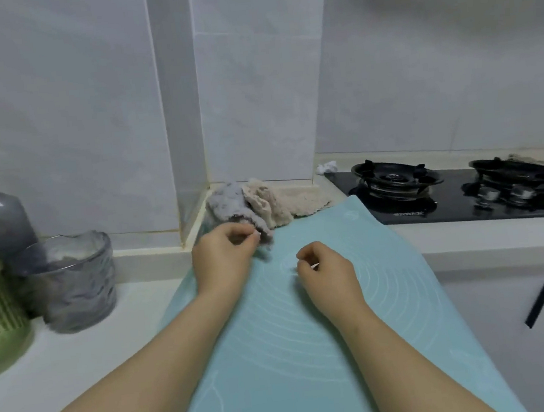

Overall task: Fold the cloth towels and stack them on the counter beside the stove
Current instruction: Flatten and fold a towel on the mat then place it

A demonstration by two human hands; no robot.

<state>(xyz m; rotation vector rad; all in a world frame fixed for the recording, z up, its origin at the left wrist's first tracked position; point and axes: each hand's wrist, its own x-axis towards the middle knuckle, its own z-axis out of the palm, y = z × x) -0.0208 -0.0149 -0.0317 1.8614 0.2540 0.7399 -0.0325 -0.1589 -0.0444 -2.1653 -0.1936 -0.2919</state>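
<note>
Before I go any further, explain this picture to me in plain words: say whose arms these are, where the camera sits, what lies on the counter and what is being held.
There is no machine here: these are a person's two bare arms, seen in one picture from a wide-angle camera worn on the head, looking forward and down. The left hand pinches an edge of a crumpled grey fuzzy cloth towel, which lies in the corner against a crumpled beige cloth towel. The right hand has curled fingers and nothing visible in them. Both are over a pale teal silicone mat spread on the white counter. To the right sits a black glass gas stove; to the left, a clear ribbed glass cup. No towel is folded yet.
</note>
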